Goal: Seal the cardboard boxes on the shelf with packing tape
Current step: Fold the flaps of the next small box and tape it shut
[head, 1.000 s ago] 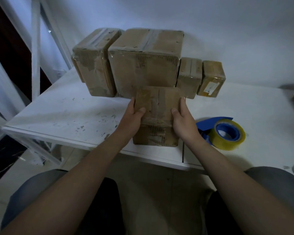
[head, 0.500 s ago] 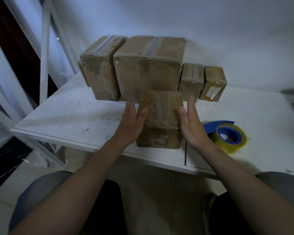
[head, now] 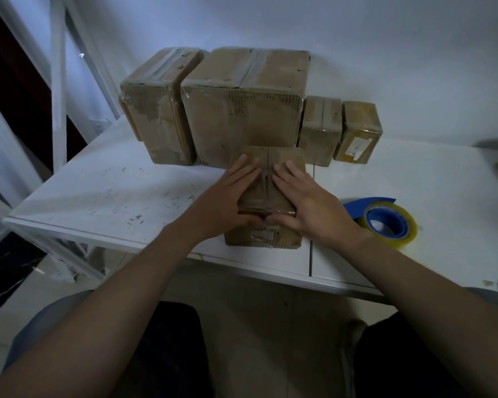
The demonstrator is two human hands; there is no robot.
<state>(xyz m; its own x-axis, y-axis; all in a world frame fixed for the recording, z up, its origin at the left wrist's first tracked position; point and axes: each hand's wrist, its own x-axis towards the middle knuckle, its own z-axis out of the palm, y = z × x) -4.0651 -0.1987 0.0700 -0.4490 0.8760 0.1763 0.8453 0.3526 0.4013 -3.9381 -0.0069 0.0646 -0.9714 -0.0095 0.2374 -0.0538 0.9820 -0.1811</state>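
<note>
A small cardboard box stands near the front edge of the white shelf, with clear tape along its top seam. My left hand lies flat on the left half of the box top, fingers straight. On the right half, my right hand presses flat the same way; both thumbs meet at the top's near edge. A roll of yellowish packing tape with a blue core lies on the shelf just right of my right wrist.
Several taped cardboard boxes stand in a row against the back wall: a tall one, a large one and two small ones. White shelf uprights rise at the left. My knees sit below the shelf edge.
Both hands have moved from the box's sides onto its top and now press flat on the taped seam. The view has shifted slightly.
</note>
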